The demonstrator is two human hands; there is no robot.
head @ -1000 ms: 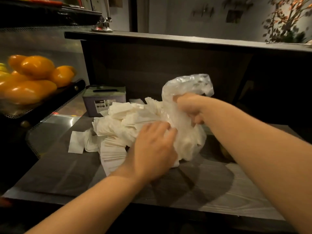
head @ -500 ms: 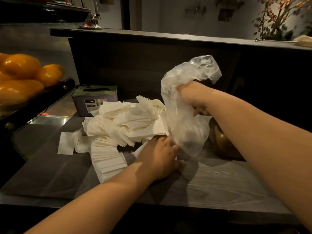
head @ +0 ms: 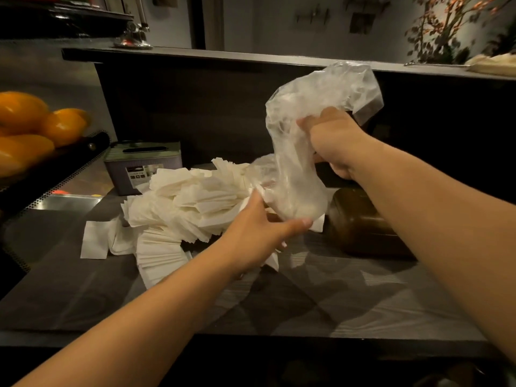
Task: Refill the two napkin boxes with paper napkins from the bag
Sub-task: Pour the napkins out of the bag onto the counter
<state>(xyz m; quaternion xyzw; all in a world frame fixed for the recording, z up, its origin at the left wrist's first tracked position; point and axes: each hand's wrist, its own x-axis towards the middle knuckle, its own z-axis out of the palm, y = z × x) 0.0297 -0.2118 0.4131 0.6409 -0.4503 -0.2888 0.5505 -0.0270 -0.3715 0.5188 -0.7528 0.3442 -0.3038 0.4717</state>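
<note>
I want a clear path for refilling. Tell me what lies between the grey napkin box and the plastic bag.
In the head view, the heap of loose paper napkins fills the stretch between the grey napkin box and the plastic bag, reaching up to both.
</note>
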